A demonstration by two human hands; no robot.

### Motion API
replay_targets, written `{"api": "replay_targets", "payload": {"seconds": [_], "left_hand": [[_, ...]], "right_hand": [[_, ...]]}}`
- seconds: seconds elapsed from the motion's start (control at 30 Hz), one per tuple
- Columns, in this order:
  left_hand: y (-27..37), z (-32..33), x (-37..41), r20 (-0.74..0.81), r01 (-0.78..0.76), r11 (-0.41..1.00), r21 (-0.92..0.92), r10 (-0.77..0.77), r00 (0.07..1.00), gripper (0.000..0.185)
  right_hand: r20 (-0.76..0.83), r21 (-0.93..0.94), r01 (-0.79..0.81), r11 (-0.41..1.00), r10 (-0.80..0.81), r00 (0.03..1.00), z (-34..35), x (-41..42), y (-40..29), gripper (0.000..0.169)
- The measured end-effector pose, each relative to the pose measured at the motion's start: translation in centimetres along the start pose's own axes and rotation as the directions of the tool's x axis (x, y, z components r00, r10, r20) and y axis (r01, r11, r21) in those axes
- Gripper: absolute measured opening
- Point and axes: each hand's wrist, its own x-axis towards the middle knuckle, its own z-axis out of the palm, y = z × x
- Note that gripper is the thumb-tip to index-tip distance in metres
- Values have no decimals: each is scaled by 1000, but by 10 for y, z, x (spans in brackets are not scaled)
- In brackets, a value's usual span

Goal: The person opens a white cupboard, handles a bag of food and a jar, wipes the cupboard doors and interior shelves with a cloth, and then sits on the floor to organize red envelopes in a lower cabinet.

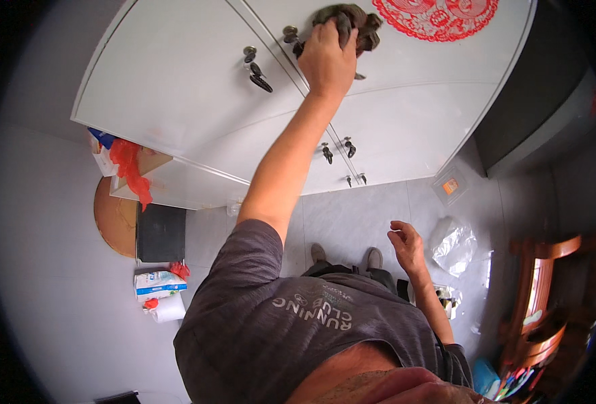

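My left hand [330, 63] is raised to the white cabinet doors [177, 65] and grips a crumpled dark grey-brown cloth [346, 20]. The cloth lies against the upper part of the right-hand door, between a round metal knob [290, 33] and a red paper-cut decoration [437, 15]. My fingers are partly hidden in its folds. Across the gap between the doors is another knob [249, 52] with a dark pull hanging from it. Low at my right side, my right hand [408, 247] is in the air, holding nothing, with its fingers loosely bent and apart.
More knobs [327, 153] sit lower on the cabinet. A red plastic bag [129, 166] hangs from a side shelf. Left are a black folded panel [160, 233] and a white-and-blue package [160, 285]. Right are a clear plastic bag [453, 245] on the tiles and wooden furniture [535, 303].
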Motion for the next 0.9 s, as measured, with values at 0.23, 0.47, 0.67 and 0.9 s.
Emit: {"api": "replay_targets", "payload": {"seconds": [0.23,0.47,0.67,0.9], "left_hand": [[-51,-38,-52,-23,301,953,21,-300,954,35],[-26,-46,-63,333,425,905,-7,-399,854,36],[54,-47,-19,319,32,962,-271,59,946,29],[32,-61,119,251,-567,788,241,514,820,23]], "right_hand": [[51,-39,91,995,-89,995,11,25,-2,30],[22,-18,120,993,-119,993,-8,34,7,30],[58,-47,147,988,-144,988,-9,39,4,31],[106,2,133,991,-132,986,9,39,-14,34]]}}
